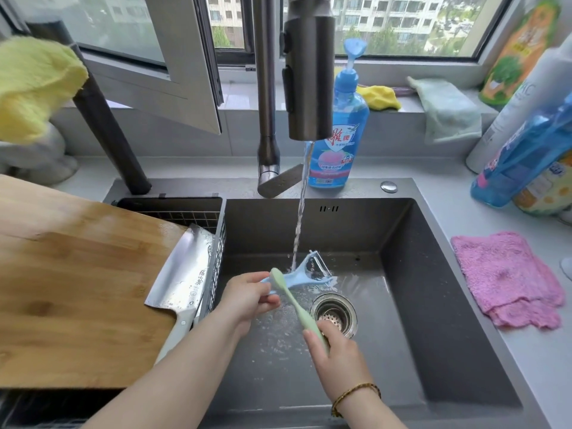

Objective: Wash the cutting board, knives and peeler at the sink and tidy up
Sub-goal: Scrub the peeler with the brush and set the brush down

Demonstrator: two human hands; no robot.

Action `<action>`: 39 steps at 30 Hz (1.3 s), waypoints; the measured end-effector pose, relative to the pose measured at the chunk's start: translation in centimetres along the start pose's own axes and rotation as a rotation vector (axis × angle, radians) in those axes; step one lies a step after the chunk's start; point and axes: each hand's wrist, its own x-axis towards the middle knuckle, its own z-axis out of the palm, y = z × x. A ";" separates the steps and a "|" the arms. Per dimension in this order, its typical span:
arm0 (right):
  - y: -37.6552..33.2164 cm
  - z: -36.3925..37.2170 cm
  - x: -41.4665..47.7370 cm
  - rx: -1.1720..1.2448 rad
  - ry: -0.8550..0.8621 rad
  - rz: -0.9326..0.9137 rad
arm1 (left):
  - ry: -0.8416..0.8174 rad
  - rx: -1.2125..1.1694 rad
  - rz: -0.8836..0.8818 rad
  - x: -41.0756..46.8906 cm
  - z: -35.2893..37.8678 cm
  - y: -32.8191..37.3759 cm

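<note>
- The left hand (247, 297) pinches the blue peeler (305, 277) by its handle — blade end out under the water stream (298, 224), over the sink (411, 274).
- The right hand (339, 351) grips a green toothbrush (295, 305), bristle end on the peeler's handle.
- Left of the left hand — the cleaver (182, 274) lies on the cutting board (77, 274).

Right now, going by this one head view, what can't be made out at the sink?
All in the head view:
- The handle of the peeler: wrapped inside the left hand.
- The bristles of the brush: turned away from the camera.
- The handle end of the cleaver: behind the left arm.
- The cutting board: cut off by the left edge.
- The bottles: blurred, cut off by the right edge.
</note>
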 end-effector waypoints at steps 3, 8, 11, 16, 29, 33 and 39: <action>0.3 -0.9 0.9 0.046 0.079 0.094 | 0.023 -0.106 -0.003 -0.4 0.2 0.1; -0.1 -0.3 -0.1 -0.040 0.029 -0.021 | 0.001 -0.067 0.017 -0.3 0.1 0.3; 0.0 -0.9 0.7 -0.001 0.107 0.060 | -0.035 -0.036 0.019 -0.7 0.2 0.3; -0.2 -0.7 0.0 -0.040 0.033 -0.047 | -0.083 -0.081 0.037 -0.9 -0.1 0.8; 0.4 -2.0 1.5 0.057 0.140 0.075 | -0.058 -0.179 0.013 -1.5 -0.5 1.0; -0.1 -2.1 1.1 0.359 0.221 0.058 | -0.021 -0.186 0.016 -1.4 -0.9 0.8; -1.2 -2.4 1.5 0.417 0.086 0.076 | -0.039 -0.192 -0.016 -1.7 -0.6 1.0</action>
